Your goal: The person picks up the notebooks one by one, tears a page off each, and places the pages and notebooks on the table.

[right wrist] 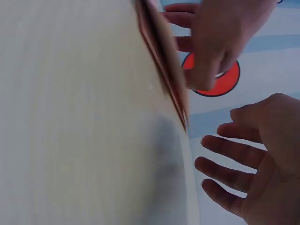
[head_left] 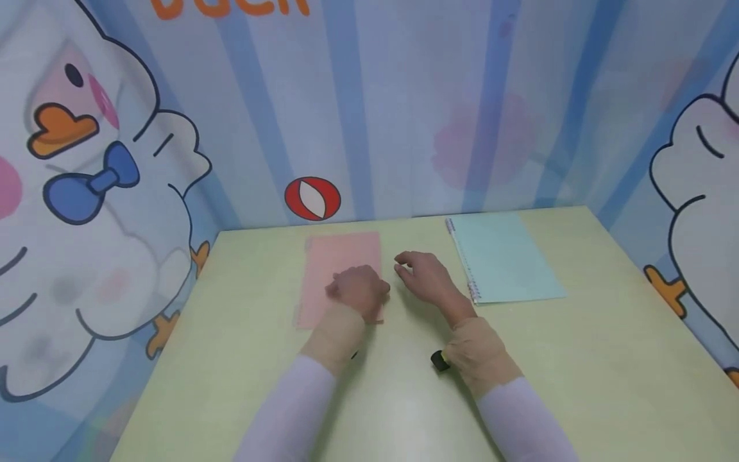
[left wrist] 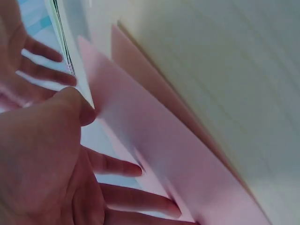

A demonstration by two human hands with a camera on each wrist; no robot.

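Observation:
A pink notebook point(head_left: 340, 247) lies on the table left of centre. Over its right part is my left hand point(head_left: 359, 290), its thumb and fingers at the edge. In the left wrist view the pink cover point(left wrist: 154, 126) stands slightly raised from the part beneath, and my left hand point(left wrist: 51, 159) touches it with extended fingers. The right wrist view shows the raised edge point(right wrist: 164, 61) beside my left hand point(right wrist: 220, 37). Just right of the notebook my right hand point(head_left: 427, 277) hovers with spread, loosely bent fingers; in the right wrist view this hand point(right wrist: 267, 154) holds nothing.
A light green spiral notebook point(head_left: 508, 256) lies on the table point(head_left: 612, 359) at the right, its binding towards my right hand. Behind the table hangs a blue striped backdrop point(head_left: 392, 115) with cartoon ducks and a red ball print point(head_left: 329, 196).

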